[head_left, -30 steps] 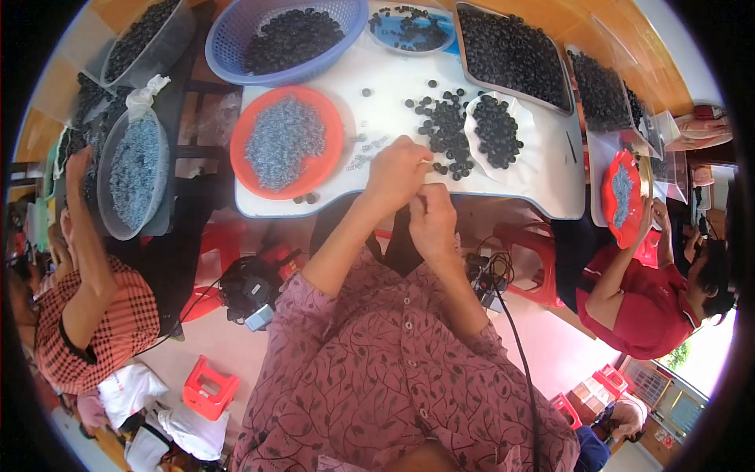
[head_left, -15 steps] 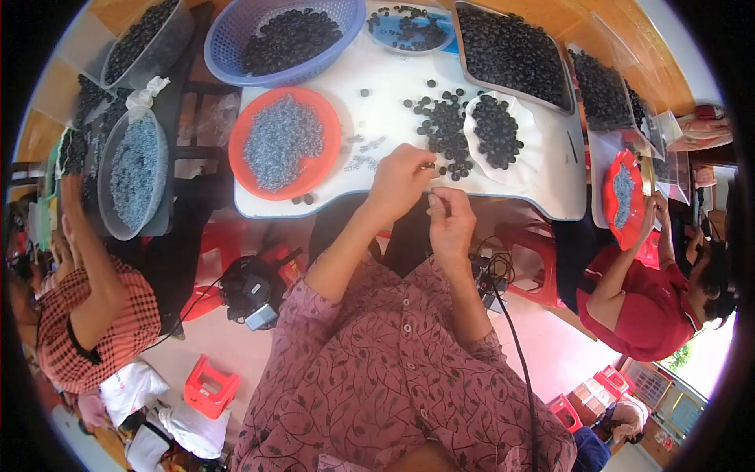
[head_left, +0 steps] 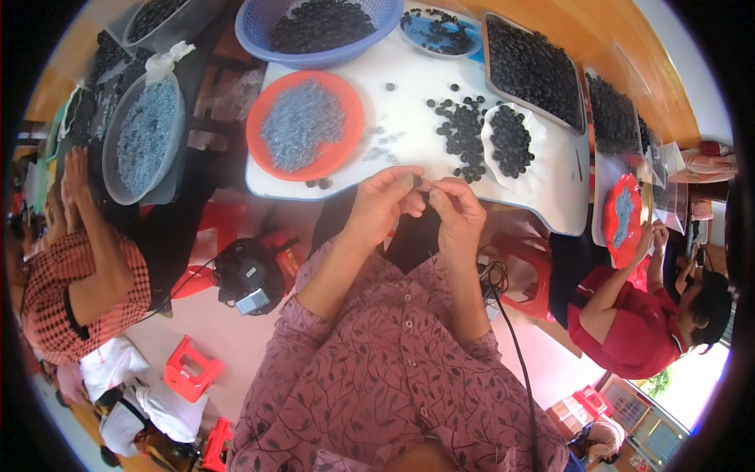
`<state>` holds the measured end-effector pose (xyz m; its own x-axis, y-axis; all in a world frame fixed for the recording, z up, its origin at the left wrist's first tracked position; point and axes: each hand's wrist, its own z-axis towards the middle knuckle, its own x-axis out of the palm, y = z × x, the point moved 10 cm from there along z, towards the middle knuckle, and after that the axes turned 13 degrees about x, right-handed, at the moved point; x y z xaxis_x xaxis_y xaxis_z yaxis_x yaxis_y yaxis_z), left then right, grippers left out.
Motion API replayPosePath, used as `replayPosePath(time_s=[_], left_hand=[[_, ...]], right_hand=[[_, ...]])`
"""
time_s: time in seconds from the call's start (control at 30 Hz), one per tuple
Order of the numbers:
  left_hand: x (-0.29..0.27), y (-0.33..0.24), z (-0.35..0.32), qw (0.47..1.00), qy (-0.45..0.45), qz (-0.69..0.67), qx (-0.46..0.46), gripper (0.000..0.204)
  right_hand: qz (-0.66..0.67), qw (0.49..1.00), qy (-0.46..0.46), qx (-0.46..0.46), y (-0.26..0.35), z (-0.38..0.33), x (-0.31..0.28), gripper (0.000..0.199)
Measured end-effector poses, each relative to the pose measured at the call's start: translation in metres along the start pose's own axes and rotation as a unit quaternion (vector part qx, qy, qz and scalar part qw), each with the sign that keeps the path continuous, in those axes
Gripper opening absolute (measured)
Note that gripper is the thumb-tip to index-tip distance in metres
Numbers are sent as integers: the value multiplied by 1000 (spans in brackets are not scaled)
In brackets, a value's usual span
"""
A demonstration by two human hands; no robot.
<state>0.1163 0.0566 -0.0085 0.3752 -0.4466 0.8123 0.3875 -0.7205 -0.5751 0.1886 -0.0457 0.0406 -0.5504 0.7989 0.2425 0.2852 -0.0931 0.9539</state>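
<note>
Just off the table's near edge, my two hands meet fingertip to fingertip. Between thumb and fingers, my left hand [head_left: 385,204] pinches a small round black piece [head_left: 417,181]. My right hand [head_left: 460,216] is closed in a pinch right beside it; whatever its fingertips hold is too small to name. Beyond my hands lies a scatter of loose black round pieces [head_left: 462,134], partly against a white scalloped plate [head_left: 532,149] of the same pieces. To the left, an orange-red plate [head_left: 351,118] carries a heap of small clear bluish parts [head_left: 303,126].
A blue basket [head_left: 255,39], a shallow dish [head_left: 464,49] and a metal tray [head_left: 583,110] hold more black pieces along the table's back. Co-workers sit at left [head_left: 86,291] and right [head_left: 629,322]. A dark cable [head_left: 515,346] hangs beside my right arm.
My left hand has drawn back from the loose black pieces with one in its fingers. My right hand has risen slightly, and the fingertips now meet. The whole view has shifted.
</note>
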Motion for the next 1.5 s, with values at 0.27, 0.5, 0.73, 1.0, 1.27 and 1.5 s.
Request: replayPosePath(time_s=[0.27,0.5,0.73,1.0,1.27,1.5], left_hand=[[4,-9,-14,997,0,68,25,25],[4,-17,-22,989,7,132,60,21],[-5,-28,-35,969,34,230,79,18],[-34,-2,-43,991,16,131,24,18],[-38,12,-42,997,-29,72,-20,22],[-38,17,-40,996,-31,85,-27,23]], right_hand=[[-27,1000,11,-12,-1,-2,9,11],[-49,999,22,1,-7,-11,12,12],[23,986,125,105,-17,-15,32,9],[-45,982,85,163,-33,-17,28,5],[-437,874,-138,-159,30,19,-2,15],[-631,717,-206,-214,33,44,7,29]])
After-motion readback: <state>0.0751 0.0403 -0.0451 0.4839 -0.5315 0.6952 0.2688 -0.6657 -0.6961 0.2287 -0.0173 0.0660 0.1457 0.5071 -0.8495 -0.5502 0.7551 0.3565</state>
